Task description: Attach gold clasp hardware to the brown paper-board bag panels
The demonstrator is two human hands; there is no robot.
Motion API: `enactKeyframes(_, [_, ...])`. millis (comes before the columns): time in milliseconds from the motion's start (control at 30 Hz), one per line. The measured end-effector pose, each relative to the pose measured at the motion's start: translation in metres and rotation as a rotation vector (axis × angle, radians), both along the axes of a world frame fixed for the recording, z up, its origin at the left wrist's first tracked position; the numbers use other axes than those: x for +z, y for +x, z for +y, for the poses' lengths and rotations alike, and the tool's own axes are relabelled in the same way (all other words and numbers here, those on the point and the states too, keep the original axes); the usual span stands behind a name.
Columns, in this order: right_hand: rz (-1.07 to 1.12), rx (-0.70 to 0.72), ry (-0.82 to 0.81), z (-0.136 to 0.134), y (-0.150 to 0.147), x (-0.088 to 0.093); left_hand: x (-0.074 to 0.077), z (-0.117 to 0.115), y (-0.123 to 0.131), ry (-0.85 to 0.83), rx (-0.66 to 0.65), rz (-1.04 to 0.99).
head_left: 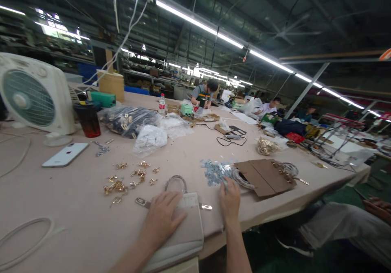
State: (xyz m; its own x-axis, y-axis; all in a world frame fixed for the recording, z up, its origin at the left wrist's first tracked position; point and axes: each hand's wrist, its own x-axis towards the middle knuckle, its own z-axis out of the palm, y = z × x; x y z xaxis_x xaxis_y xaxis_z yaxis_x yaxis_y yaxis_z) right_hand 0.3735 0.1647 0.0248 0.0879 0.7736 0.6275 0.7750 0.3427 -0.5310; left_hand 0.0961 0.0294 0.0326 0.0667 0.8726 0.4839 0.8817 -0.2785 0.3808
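Note:
My left hand [161, 220] lies flat, fingers stretched out, on a small beige handbag [186, 232] at the table's near edge; its handle arches up beyond my fingers. My right hand [229, 199] reaches to the edge of a pile of small silvery metal pieces [215, 171]; its fingertips are bent down into the pile, and what they pinch is too small to name. Gold metal fittings [122, 181] lie scattered left of the bag. A silver buckle piece [206, 207] lies between my hands.
A torn cardboard sheet [262, 175] lies right of the silver pile. A white phone [65, 154], a dark cup [88, 120], a white fan [33, 96] and plastic bags of parts [134, 122] stand on the left. People work at the table's far end. Someone's legs are at the right.

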Motion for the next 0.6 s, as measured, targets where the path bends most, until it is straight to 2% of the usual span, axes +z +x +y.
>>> enactKeyframes(133, [0.022,0.156,-0.073,0.032,-0.021,0.014,0.003,-0.002,0.002,-0.056,0.025,-0.037])
enactKeyframes(233, [-0.033,0.244,-0.151,0.059,-0.039,0.017,0.006,-0.002,0.003,-0.105,0.020,-0.063])
enactKeyframes(400, [-0.168,0.307,-0.258,0.099,-0.062,0.012,0.010,0.000,0.003,-0.141,0.010,-0.100])
enactKeyframes(600, [-0.212,0.313,-0.435,0.132,-0.064,0.000,0.017,-0.002,0.003,-0.169,0.016,-0.123])
